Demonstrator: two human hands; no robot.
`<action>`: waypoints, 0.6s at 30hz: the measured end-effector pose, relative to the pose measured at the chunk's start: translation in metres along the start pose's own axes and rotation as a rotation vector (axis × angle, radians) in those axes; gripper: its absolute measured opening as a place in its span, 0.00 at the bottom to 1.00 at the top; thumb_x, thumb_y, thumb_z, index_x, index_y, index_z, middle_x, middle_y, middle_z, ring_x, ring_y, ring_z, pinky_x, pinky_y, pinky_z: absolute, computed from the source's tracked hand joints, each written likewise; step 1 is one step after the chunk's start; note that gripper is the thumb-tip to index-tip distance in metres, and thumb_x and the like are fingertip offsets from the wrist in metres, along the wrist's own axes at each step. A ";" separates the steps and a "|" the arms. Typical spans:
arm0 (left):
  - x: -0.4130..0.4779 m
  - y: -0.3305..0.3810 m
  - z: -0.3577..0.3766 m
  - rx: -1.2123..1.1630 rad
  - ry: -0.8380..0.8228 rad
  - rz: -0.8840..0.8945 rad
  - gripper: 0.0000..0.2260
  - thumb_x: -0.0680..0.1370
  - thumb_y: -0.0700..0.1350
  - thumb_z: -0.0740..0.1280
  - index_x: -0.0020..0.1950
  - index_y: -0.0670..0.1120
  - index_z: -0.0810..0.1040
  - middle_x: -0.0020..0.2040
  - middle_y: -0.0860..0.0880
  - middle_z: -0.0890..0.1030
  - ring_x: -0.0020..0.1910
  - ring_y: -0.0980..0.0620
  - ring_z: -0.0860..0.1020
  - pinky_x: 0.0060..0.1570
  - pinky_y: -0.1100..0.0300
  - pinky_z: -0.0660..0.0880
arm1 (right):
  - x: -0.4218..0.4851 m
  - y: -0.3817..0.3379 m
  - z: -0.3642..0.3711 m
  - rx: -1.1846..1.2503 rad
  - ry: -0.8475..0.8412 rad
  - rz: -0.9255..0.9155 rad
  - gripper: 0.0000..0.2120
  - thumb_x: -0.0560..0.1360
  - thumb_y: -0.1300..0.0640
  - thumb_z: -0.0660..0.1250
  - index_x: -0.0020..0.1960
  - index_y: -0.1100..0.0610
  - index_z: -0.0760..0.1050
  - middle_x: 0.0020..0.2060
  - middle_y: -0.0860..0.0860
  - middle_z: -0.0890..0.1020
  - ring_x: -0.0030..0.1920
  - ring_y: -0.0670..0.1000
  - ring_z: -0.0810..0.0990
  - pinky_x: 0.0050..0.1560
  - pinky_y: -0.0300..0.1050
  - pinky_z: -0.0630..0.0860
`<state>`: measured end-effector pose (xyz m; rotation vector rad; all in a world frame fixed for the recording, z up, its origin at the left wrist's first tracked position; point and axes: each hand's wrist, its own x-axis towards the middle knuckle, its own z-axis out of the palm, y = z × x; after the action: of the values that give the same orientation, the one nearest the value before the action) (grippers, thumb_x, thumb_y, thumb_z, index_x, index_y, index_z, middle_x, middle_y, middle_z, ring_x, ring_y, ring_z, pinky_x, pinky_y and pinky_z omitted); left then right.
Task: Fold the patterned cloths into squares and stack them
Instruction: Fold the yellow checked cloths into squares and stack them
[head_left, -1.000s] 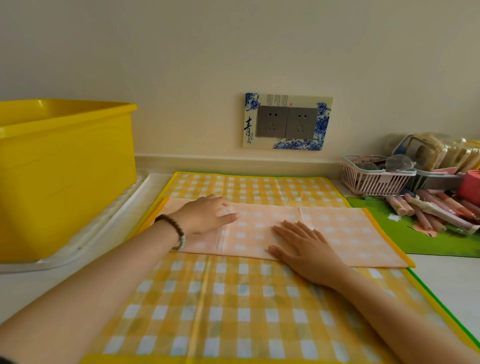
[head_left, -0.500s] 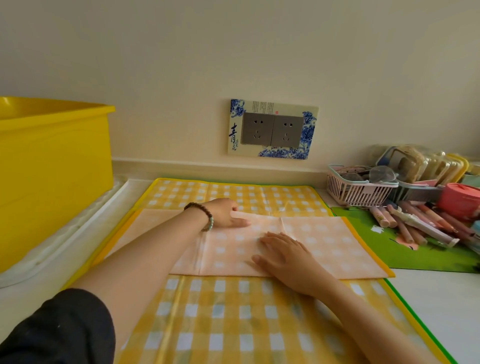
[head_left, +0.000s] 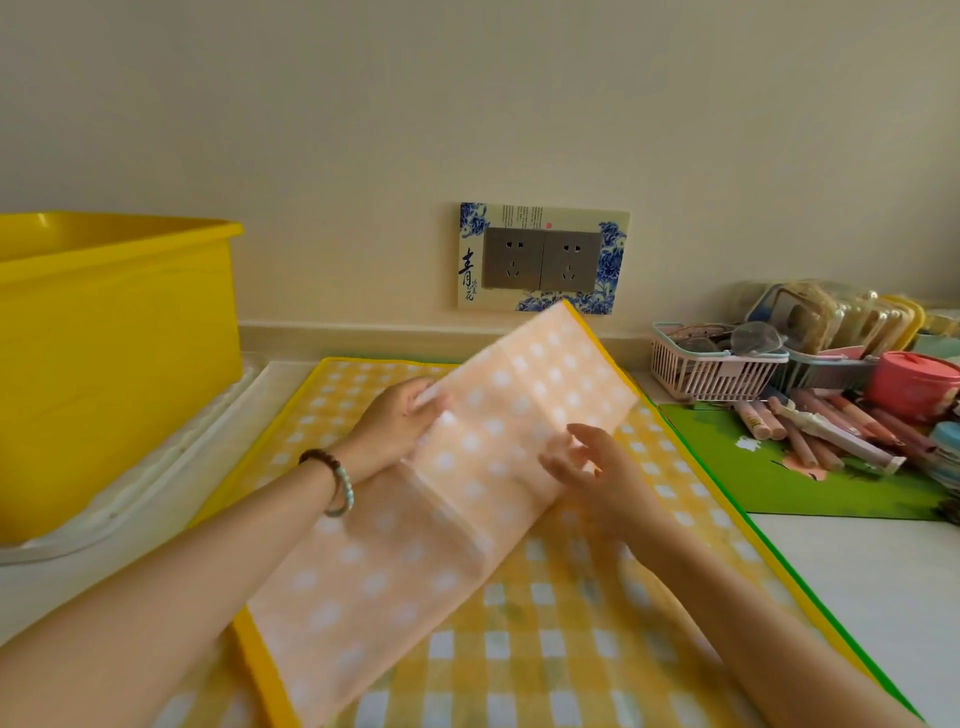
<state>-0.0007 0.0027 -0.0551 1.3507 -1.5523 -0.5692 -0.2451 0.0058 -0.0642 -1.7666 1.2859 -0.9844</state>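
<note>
A long folded strip of pale orange checked cloth (head_left: 498, 436) with yellow trim is lifted off the counter, running from near left to far right. My left hand (head_left: 400, 423) pinches its far edge near the middle. My right hand (head_left: 592, 465) holds the near edge from below, with the fingers spread and blurred by motion. The strip's near end droops over my left forearm. Under it a larger yellow checked cloth (head_left: 550, 623) lies flat on the counter.
A big yellow plastic bin (head_left: 109, 358) stands at the left on a white tray (head_left: 156, 488). At the right are a green mat (head_left: 810, 478), a pink basket (head_left: 711, 364), several pink tubes (head_left: 831, 431) and a red pot (head_left: 914, 384). A wall socket (head_left: 543, 260) is behind.
The orange strip lay flat under both palms; now both hands have picked it up and turned it so that it runs diagonally above the yellow cloth.
</note>
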 end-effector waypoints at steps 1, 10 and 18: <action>-0.004 -0.002 0.000 -0.065 0.065 -0.022 0.22 0.72 0.59 0.64 0.52 0.41 0.77 0.43 0.42 0.79 0.39 0.51 0.74 0.41 0.57 0.70 | 0.000 -0.001 -0.001 0.075 0.011 0.040 0.32 0.70 0.49 0.72 0.70 0.54 0.64 0.65 0.51 0.71 0.62 0.48 0.71 0.55 0.40 0.67; -0.022 -0.015 0.021 -0.022 0.291 -0.344 0.16 0.80 0.47 0.60 0.64 0.39 0.71 0.56 0.45 0.77 0.54 0.46 0.76 0.48 0.59 0.70 | -0.009 -0.005 0.000 0.344 -0.126 0.285 0.36 0.67 0.61 0.76 0.70 0.57 0.62 0.44 0.51 0.80 0.40 0.51 0.82 0.40 0.42 0.80; -0.038 -0.021 0.004 0.027 0.028 -0.412 0.14 0.72 0.52 0.72 0.48 0.44 0.75 0.40 0.46 0.73 0.39 0.48 0.74 0.38 0.60 0.67 | -0.008 -0.001 -0.010 0.268 -0.177 0.252 0.29 0.69 0.64 0.74 0.66 0.55 0.67 0.43 0.52 0.80 0.38 0.50 0.82 0.35 0.39 0.80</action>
<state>0.0026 0.0310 -0.0872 1.7053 -1.2658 -0.7775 -0.2549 0.0124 -0.0599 -1.4141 1.1707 -0.7967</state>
